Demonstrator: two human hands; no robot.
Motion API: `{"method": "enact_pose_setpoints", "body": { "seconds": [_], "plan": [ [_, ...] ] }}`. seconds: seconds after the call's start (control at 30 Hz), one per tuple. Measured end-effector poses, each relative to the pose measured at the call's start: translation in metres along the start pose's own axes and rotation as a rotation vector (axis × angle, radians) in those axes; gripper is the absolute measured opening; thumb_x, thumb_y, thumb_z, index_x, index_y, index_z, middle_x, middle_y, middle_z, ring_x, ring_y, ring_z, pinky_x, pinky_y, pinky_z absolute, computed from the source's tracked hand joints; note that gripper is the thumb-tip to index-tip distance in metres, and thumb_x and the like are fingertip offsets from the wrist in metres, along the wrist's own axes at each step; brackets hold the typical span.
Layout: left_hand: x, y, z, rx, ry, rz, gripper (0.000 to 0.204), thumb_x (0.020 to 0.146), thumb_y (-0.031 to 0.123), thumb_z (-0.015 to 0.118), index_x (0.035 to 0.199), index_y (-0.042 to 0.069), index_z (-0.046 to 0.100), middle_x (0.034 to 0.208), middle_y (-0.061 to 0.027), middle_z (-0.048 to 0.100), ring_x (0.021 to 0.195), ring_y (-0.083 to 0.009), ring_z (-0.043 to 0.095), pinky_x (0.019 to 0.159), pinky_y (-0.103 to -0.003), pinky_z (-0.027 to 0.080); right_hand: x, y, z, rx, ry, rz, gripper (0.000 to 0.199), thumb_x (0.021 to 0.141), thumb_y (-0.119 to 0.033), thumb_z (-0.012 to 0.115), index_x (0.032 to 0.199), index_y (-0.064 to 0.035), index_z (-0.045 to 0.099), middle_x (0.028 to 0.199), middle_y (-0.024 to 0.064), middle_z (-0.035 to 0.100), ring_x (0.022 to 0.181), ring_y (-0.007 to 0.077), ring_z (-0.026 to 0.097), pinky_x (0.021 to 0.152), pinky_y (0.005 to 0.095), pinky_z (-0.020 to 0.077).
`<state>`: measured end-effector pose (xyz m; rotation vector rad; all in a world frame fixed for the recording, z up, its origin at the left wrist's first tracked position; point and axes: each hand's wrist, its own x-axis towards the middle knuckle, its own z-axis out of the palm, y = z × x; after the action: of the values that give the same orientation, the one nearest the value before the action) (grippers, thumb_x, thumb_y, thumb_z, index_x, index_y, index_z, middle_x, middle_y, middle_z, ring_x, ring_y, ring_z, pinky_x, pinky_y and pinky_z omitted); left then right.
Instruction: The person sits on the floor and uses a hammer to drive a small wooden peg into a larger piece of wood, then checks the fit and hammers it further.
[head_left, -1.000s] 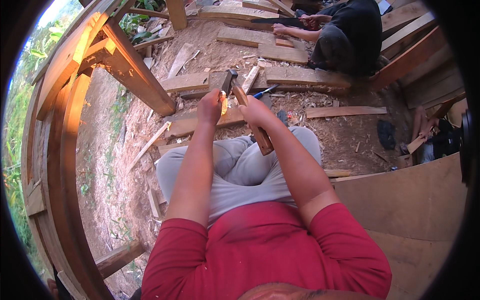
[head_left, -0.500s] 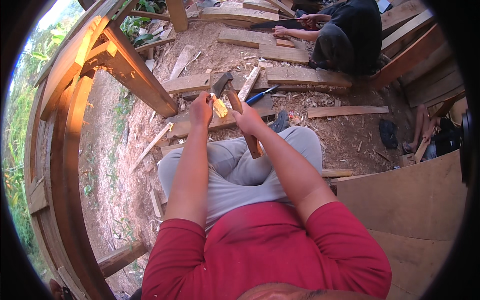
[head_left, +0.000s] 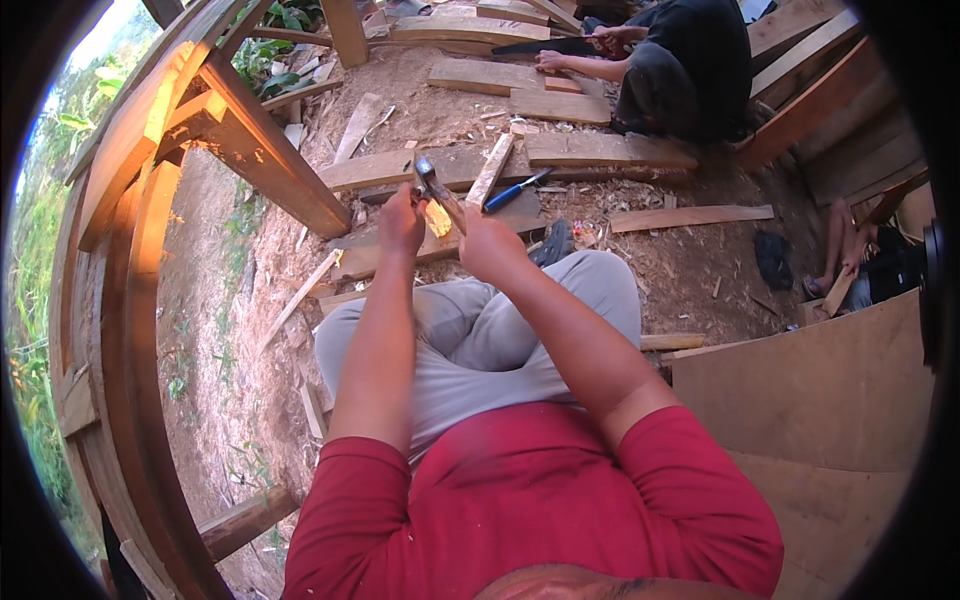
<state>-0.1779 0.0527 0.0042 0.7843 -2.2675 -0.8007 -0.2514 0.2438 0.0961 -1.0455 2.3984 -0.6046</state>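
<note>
My left hand (head_left: 403, 222) is closed in a pinch out over the boards, beyond my crossed legs. What its fingers hold is too small to make out. Beside them shows a bright, sunlit yellow patch that looks like wood (head_left: 438, 218). My right hand (head_left: 490, 245) grips a hatchet (head_left: 432, 177) by its wooden handle, close below the metal head. That head is tilted up near the left fingertips, and I cannot tell whether it touches anything. Just right of the hatchet lies a blue-handled tool (head_left: 510, 194) with a dark, narrow tip.
Planks (head_left: 610, 150) and wood shavings cover the ground ahead. A timber frame (head_left: 130, 300) stands at left, a plywood sheet (head_left: 800, 390) at lower right. Another person (head_left: 690, 75) crouches at the far right with a saw (head_left: 550, 47); someone else's legs (head_left: 840, 250) show at the right edge.
My right hand has shifted slightly left and away from me, turning the hatchet so that its handle's lower end is now hidden. The left hand stays nearly in place.
</note>
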Motion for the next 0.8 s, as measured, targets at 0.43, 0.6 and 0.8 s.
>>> {"method": "enact_pose_setpoints", "body": {
  "seconds": [0.43, 0.6, 0.8],
  "plan": [
    [-0.01, -0.003, -0.013, 0.016, -0.031, -0.038, 0.018, 0.091, 0.016, 0.077, 0.099, 0.003, 0.067, 0.092, -0.022, 0.073, 0.091, -0.0454, 0.07, 0.076, -0.052, 0.053, -0.002, -0.004, -0.007, -0.034, 0.044, -0.087, 0.034, 0.1, -0.023, 0.06, 0.125, -0.0004, 0.054, 0.098, 0.0292, 0.074, 0.094, 0.0483, 0.073, 0.082, 0.0606, 0.0554],
    [0.003, 0.023, -0.015, 0.045, -0.07, -0.058, 0.019, 0.092, 0.018, 0.076, 0.1, 0.004, 0.068, 0.094, -0.0219, 0.073, 0.093, -0.0446, 0.071, 0.077, -0.053, 0.053, 0.002, 0.003, -0.017, -0.062, 0.003, -0.041, 0.036, 0.101, -0.024, 0.061, 0.127, -0.0009, 0.055, 0.103, 0.0287, 0.074, 0.097, 0.0484, 0.072, 0.085, 0.0593, 0.0559],
    [0.001, 0.022, -0.012, 0.088, -0.082, -0.066, 0.019, 0.092, 0.019, 0.075, 0.102, 0.005, 0.068, 0.096, -0.0218, 0.074, 0.095, -0.0452, 0.071, 0.079, -0.054, 0.054, 0.005, -0.001, -0.027, -0.108, -0.046, -0.056, 0.035, 0.101, -0.024, 0.06, 0.126, 0.0, 0.056, 0.104, 0.0279, 0.075, 0.099, 0.0478, 0.072, 0.086, 0.0585, 0.0564]
  ]
}}
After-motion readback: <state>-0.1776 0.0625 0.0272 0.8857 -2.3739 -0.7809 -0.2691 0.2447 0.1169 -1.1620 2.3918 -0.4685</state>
